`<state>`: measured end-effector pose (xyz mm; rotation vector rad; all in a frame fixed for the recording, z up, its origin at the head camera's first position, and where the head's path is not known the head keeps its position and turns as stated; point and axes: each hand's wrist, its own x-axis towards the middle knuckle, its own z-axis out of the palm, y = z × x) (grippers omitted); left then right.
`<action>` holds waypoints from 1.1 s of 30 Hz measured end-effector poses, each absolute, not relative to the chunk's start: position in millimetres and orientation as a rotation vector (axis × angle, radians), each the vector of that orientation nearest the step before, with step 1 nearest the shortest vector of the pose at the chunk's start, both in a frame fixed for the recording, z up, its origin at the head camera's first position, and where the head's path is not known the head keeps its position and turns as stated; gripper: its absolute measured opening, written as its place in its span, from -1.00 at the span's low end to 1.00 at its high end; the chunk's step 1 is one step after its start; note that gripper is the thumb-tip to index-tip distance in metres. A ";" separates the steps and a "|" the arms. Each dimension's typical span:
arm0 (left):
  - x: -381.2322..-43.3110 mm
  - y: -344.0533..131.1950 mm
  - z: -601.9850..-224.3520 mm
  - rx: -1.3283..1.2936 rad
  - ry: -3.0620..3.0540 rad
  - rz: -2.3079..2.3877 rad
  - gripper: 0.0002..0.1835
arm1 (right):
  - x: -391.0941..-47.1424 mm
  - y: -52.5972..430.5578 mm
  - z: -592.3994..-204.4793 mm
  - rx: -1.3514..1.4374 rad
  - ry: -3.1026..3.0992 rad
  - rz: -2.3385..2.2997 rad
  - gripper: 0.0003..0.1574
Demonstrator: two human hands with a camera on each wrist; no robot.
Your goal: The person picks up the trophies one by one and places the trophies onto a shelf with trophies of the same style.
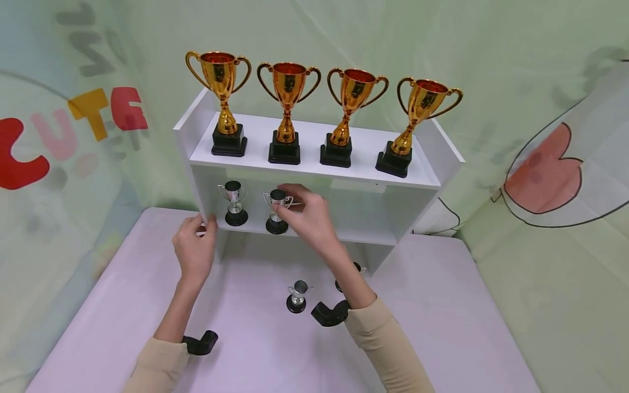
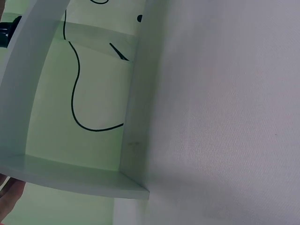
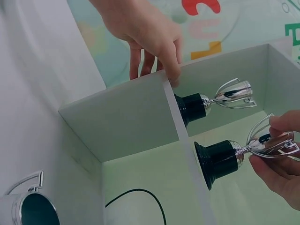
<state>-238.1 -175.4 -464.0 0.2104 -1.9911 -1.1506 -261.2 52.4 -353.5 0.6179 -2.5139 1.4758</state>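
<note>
My right hand (image 1: 312,218) pinches a small silver trophy cup (image 3: 262,145) by its cup and handles. Its black base (image 3: 218,161) is at the front of the middle shelf board. To the left on that board stands a second silver trophy cup (image 1: 236,204), upright. At the unit's left side, my left hand (image 1: 195,245) grips the side panel of the white shelf unit (image 1: 314,234), fingers on the outer face and one digit round the front edge. In the left wrist view only a bit of the left hand's fingers (image 2: 11,199) shows.
Several gold trophy cups (image 1: 289,82) with black bases line the top shelf. On the white tabletop (image 1: 255,327) stands a silver trophy cup (image 1: 297,297); another small trophy (image 1: 357,267) is partly hidden behind the right forearm. A black cable (image 1: 449,210) lies right of the unit.
</note>
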 end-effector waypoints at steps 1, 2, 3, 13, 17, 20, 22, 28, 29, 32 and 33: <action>-238.1 -175.2 -464.0 0.210 -1.991 -1.149 -0.82 | -262.7 51.5 -353.9 0.616 -2.517 1.484 -0.46; -238.3 -175.2 -464.2 0.209 -1.991 -1.146 -0.82 | -264.2 50.7 -354.5 0.611 -2.521 1.489 -0.46; -237.9 -175.2 -464.0 0.208 -1.987 -1.145 -0.81 | -265.7 49.7 -355.3 0.608 -2.524 1.488 -0.46; -237.6 -174.7 -463.3 0.213 -1.989 -1.167 -0.80 | -274.3 45.6 -358.8 0.593 -2.497 1.491 -0.49; -238.2 -175.1 -464.1 0.217 -1.991 -1.165 -0.81 | -276.4 44.3 -360.5 0.596 -2.492 1.500 -0.48; -238.5 -174.8 -464.6 0.213 -1.995 -1.165 -0.81 | -277.3 44.6 -362.1 0.593 -2.493 1.509 -0.46; -238.4 -174.3 -464.5 0.211 -1.997 -1.164 -0.82 | -277.4 45.5 -363.1 0.583 -2.492 1.524 -0.43; -237.9 -173.1 -463.4 0.210 -2.011 -1.117 -0.84 | -275.8 49.6 -364.5 0.558 -2.484 1.598 -0.35; -237.9 -173.1 -463.3 0.206 -2.011 -1.110 -0.84 | -275.1 50.7 -364.6 0.555 -2.481 1.609 -0.35; -237.8 -173.5 -463.1 0.190 -2.001 -1.111 -0.83 | -272.9 54.6 -365.1 0.550 -2.467 1.633 -0.36; -237.8 -173.6 -463.0 0.187 -1.999 -1.111 -0.83 | -272.0 56.1 -365.5 0.551 -2.460 1.637 -0.37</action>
